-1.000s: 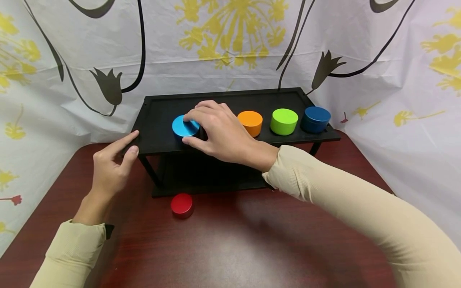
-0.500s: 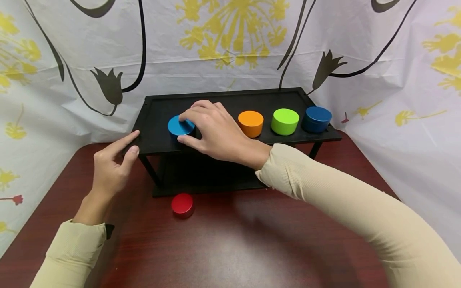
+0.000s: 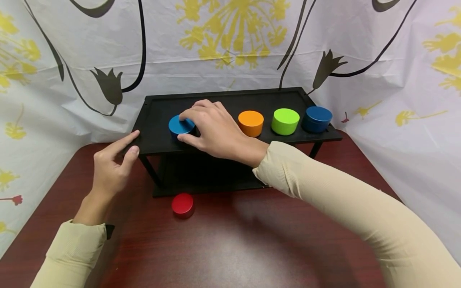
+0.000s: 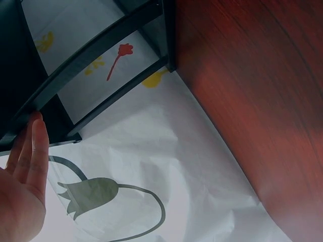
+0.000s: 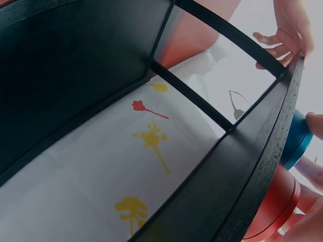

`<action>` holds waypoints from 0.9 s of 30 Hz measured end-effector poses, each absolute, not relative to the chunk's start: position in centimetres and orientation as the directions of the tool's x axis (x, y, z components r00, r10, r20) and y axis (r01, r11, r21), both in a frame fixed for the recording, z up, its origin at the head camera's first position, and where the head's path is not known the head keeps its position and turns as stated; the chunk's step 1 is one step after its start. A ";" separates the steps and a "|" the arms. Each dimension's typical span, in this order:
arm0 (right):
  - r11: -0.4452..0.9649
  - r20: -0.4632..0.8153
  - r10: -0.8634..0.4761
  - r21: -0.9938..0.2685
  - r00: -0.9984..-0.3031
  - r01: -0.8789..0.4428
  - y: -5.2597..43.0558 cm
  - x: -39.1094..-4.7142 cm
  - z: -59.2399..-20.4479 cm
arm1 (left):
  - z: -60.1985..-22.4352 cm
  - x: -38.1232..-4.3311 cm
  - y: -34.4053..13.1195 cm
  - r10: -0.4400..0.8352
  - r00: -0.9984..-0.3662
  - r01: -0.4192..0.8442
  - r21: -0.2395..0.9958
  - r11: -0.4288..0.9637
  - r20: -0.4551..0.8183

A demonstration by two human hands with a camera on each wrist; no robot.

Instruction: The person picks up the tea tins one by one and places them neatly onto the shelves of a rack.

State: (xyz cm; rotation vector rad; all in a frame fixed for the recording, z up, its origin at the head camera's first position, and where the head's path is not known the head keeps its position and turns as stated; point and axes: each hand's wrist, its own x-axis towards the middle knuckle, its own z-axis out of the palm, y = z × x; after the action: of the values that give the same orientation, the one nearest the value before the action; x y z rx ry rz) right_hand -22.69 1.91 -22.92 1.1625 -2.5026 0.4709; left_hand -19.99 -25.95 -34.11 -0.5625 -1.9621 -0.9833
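In the head view my right hand [image 3: 216,130] grips a blue round tin [image 3: 179,127] near the left end of the black shelf's top [image 3: 155,116]. Thumb and fingers lie on opposite sides of its lid. The right wrist view catches this blue tin [image 5: 297,141] past the shelf edge, with a red tin [image 5: 275,201] beside it, close to my fingers. My left hand [image 3: 111,168] touches the shelf's front left corner, index finger straight along the edge and thumb just below. From the left wrist, its straight fingers [image 4: 38,151] reach up against the shelf frame.
Right of my hand, an orange tin [image 3: 251,125], a green tin [image 3: 285,122] and a dark blue tin [image 3: 317,120] stand in a row on the shelf. A red tin [image 3: 182,205] sits on the wooden table [image 3: 216,248] in front. A patterned white cloth [image 3: 162,48] hangs behind.
My right hand and the blue tin have shifted slightly left along the shelf, then stayed nearly still. The left hand keeps its place at the corner.
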 end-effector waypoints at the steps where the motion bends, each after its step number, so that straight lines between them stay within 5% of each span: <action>1: 0.612 0.434 -0.663 -0.155 -0.610 -0.776 1.9 -22.7 -22.9 | -34.0 -20.0 -26.0 0.024 -0.541 0.686 0.425 0.590 0.841; 27: 0.611 0.403 -0.677 -0.159 -0.616 -0.775 2.4 -22.8 -22.9 | -33.7 -19.6 -25.4 0.013 -0.528 0.689 0.420 0.590 0.849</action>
State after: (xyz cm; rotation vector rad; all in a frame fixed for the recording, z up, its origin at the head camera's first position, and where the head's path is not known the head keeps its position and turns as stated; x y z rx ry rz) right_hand -22.80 2.37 -22.88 1.1774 -2.5362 0.4612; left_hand -19.59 -25.40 -33.71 -0.5609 -1.9480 -0.9798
